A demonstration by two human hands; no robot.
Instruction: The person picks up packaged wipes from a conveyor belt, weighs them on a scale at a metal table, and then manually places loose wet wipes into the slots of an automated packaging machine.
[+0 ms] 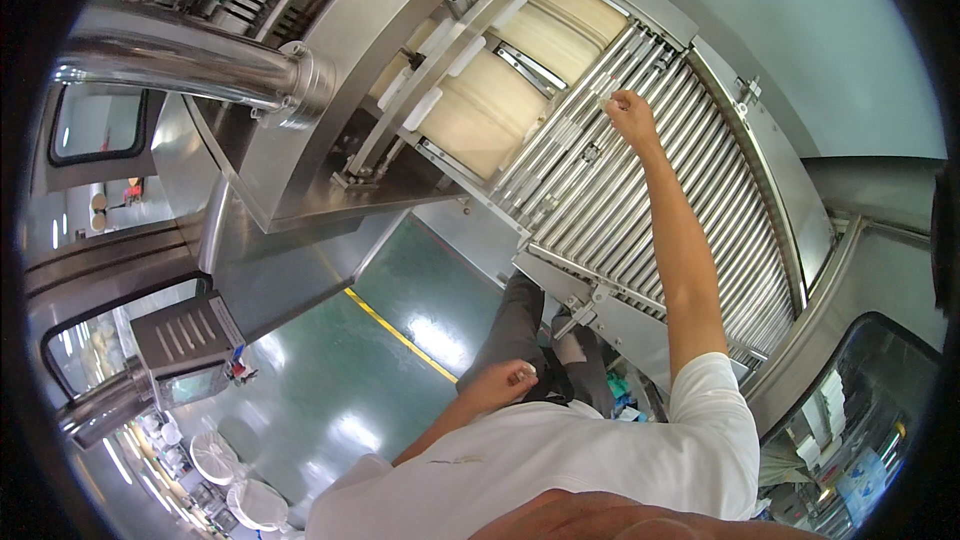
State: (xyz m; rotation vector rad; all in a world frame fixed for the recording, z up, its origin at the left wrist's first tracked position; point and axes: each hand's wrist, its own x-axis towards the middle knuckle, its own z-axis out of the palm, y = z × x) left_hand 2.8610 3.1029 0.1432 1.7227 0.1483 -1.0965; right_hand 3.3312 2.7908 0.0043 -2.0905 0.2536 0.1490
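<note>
My right arm stretches over a curved metal roller conveyor [690, 200]. At its upper left part, close to the belts, my right hand [632, 120] is closed, fingertips pinched together. Something small and pale shows at those fingertips, too small to name. Two wide cream belts [480, 105] lie side by side just left of the rollers. Low beside my thigh, my left hand [497, 383] is curled closed, well away from the conveyor. A small whitish spot shows at its fingers; I cannot tell what it is.
A steel frame with a crossbar [450, 55] spans the belts. A thick steel pipe [190, 55] runs at upper left. Brackets [590, 305] stick out from the conveyor's near edge. Green floor with a yellow line [400, 335] lies left of my legs; round white tubs [255, 503] stand at lower left.
</note>
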